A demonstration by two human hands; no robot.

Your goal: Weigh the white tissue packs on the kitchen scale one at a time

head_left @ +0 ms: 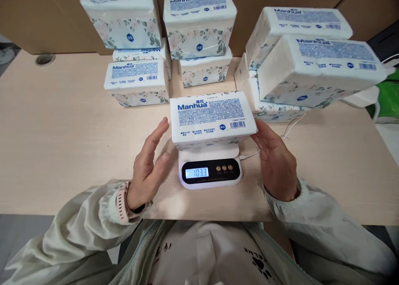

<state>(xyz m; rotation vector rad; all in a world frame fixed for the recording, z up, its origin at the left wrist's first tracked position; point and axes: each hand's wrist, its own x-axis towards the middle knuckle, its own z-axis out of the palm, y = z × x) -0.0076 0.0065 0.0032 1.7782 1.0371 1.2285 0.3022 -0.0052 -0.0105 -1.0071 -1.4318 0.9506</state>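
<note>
held left hand [146, 168] spread, with room before the tissue pack [215, 118]; had right hand [277, 162] uncurled at the pack's right edge!

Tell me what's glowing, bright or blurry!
In the head view, the display on the scale glows bluish; same head view, a bright patch shows on the table near its front edge; in the head view, big letters on the weighed tissue pack look sharp, tiny print unclear.

From here I see pale grey-green jkt [77, 231] w/ gathered cuffs [109, 206], pink watchband [121, 204] L side, lt shirt [195, 251] w/ blk paw print [259, 264].
</note>
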